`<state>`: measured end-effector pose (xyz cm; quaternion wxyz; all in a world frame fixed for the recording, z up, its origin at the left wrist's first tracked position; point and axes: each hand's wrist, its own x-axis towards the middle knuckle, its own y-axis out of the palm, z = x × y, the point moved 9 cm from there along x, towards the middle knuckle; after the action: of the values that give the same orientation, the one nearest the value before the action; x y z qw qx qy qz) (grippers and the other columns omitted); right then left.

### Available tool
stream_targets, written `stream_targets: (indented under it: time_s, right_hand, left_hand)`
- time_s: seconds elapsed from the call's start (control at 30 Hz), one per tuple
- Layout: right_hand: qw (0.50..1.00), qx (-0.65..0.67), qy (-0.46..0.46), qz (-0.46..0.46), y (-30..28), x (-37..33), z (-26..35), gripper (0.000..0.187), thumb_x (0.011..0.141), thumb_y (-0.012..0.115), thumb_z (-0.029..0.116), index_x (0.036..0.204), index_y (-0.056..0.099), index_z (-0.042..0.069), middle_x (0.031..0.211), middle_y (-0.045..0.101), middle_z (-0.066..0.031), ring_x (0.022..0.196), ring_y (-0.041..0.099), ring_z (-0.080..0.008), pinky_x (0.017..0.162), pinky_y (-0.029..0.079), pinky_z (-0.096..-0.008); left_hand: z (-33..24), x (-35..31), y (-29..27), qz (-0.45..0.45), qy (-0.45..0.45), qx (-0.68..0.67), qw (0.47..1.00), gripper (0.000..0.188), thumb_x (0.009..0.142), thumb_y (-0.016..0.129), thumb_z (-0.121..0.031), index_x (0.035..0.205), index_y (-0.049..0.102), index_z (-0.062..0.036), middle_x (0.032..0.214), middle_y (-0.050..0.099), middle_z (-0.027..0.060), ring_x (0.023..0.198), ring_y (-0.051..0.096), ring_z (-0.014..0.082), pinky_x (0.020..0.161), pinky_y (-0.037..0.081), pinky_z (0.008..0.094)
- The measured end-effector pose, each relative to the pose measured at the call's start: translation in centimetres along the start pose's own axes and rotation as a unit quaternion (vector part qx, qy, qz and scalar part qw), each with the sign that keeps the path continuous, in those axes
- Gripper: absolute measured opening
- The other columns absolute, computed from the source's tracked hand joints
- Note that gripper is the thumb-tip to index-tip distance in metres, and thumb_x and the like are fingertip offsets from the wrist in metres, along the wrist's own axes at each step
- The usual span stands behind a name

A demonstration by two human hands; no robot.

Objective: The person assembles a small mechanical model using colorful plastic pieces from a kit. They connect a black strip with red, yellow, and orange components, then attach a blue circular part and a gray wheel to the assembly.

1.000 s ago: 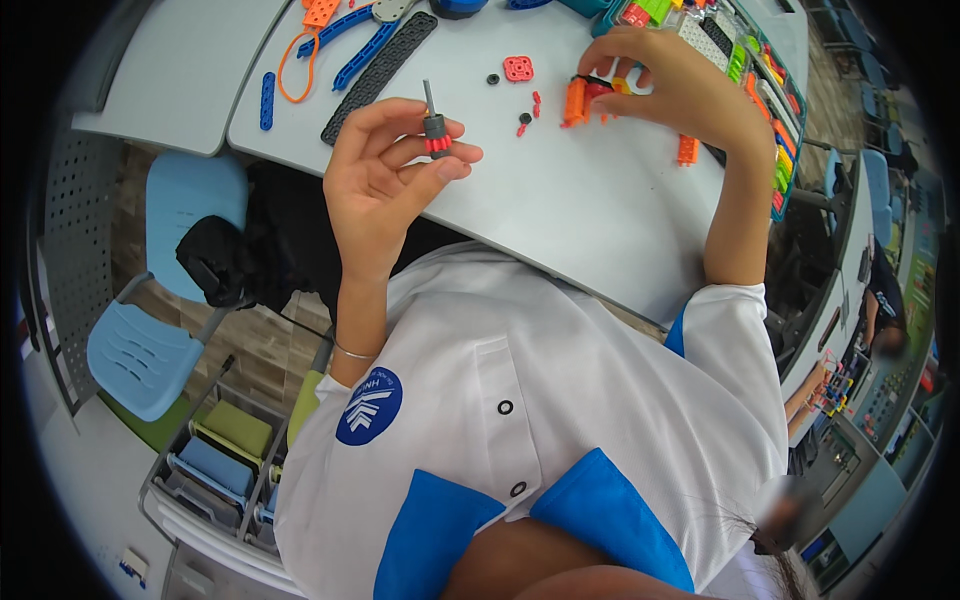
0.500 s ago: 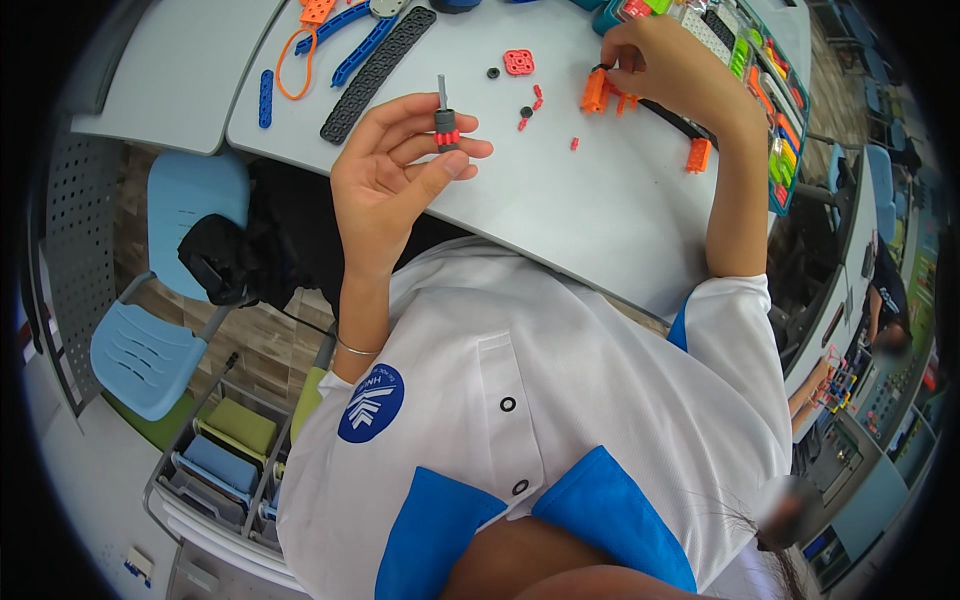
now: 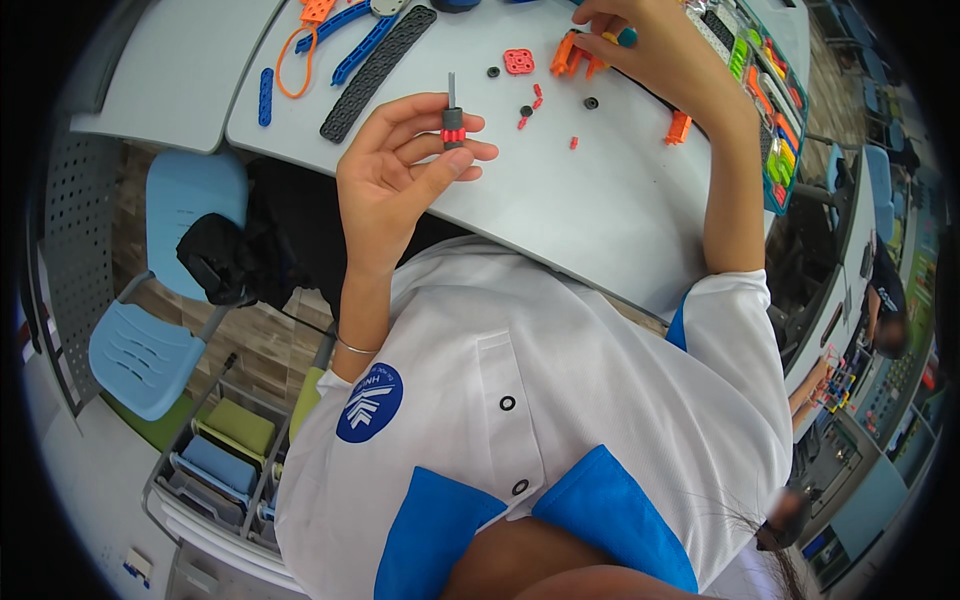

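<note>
My left hand (image 3: 405, 170) is raised over the table's near edge, thumb and fingers pinching a small assembly (image 3: 454, 130). It has red and dark grey round parts on a grey axle that points up. Across the table, my right hand (image 3: 650, 50) is bent over an orange connector block (image 3: 568, 55), its thumb and fingers closed at the block's upper end. The grip is partly hidden by the hand. A second orange connector (image 3: 678, 128) lies below my right wrist, by a dark strip. A small black ring (image 3: 591, 103) rests on the tabletop nearby.
Red pegs (image 3: 538, 96), a red square plate (image 3: 518, 62) and a long dark perforated beam (image 3: 378, 75) lie on the white table (image 3: 590, 220). Farther left are blue beams (image 3: 265, 98) and an orange band (image 3: 292, 65). A parts organiser (image 3: 780, 120) stands at right.
My right hand has moved away and slightly left, and the orange pieces have shifted with it. The black ring now shows on the table. My left hand has risen slightly, still holding the assembly.
</note>
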<state>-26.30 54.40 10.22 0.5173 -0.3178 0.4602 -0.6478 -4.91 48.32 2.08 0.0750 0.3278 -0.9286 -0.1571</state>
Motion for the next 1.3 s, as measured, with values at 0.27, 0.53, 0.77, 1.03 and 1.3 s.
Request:
stream_targets:
  time_s: [0.27, 0.53, 0.77, 1.03, 1.3]
  right_hand:
    - [0.997, -0.08, -0.01, -0.019, 2.4, -5.2, 0.8, 0.022, 0.084, 0.075, 0.006, 0.105, 0.07, 0.0, 0.098, 0.07, -0.012, 0.086, 0.069, -0.0254, 0.074, 0.056, -0.0372]
    - [0.998, 0.057, -0.019, 0.025, 4.3, -4.2, 1.1, 0.015, 0.086, 0.071, 0.001, 0.101, 0.069, 0.0, 0.095, 0.069, -0.0122, 0.085, 0.07, -0.0229, 0.073, 0.056, -0.033]
    - [0.931, 0.354, -0.082, -0.012, 1.2, -4.3, 4.4, 0.017, 0.089, 0.072, 0.002, 0.105, 0.073, 0.001, 0.103, 0.069, -0.0048, 0.089, 0.067, -0.0131, 0.069, 0.057, -0.0271]
    - [0.934, 0.352, -0.062, -0.005, 1.6, -4.2, 3.9, 0.017, 0.088, 0.074, 0.006, 0.105, 0.073, 0.001, 0.103, 0.069, -0.0044, 0.089, 0.066, -0.0121, 0.075, 0.056, -0.027]
    - [0.909, 0.396, -0.122, 0.054, 3.1, -4.3, 5.0, 0.015, 0.089, 0.073, 0.005, 0.104, 0.073, 0.002, 0.1, 0.07, -0.0051, 0.089, 0.068, -0.0135, 0.076, 0.057, -0.028]
  left_hand:
    - [0.0, -0.1, 0.1, 0.015, -0.011, 0.012, 1.0, 0.041, 0.091, 0.066, 0.005, 0.129, 0.053, 0.0093, 0.112, 0.068, 0.0254, 0.093, 0.074, 0.0291, 0.077, 0.063, 0.032]
    - [0.5, 0.0, 1.4, 0.033, -0.038, 0.019, 0.999, 0.042, 0.088, 0.069, 0.006, 0.128, 0.056, 0.0107, 0.107, 0.071, 0.0233, 0.091, 0.075, 0.0265, 0.078, 0.063, 0.0312]
    - [0.8, -0.3, 3.6, 0.096, -0.062, 0.002, 0.993, 0.041, 0.086, 0.071, 0.007, 0.126, 0.061, 0.0094, 0.106, 0.072, 0.0216, 0.091, 0.075, 0.0243, 0.078, 0.062, 0.0293]
    - [0.7, -0.5, 3.4, 0.093, -0.051, 0.011, 0.994, 0.041, 0.087, 0.072, 0.005, 0.126, 0.062, 0.0083, 0.105, 0.073, 0.0208, 0.089, 0.075, 0.0233, 0.077, 0.061, 0.0282]
    - [0.7, -0.7, 3.2, 0.09, -0.071, -0.011, 0.993, 0.047, 0.087, 0.071, 0.006, 0.132, 0.057, 0.0078, 0.103, 0.072, 0.0212, 0.089, 0.075, 0.0249, 0.078, 0.062, 0.0305]
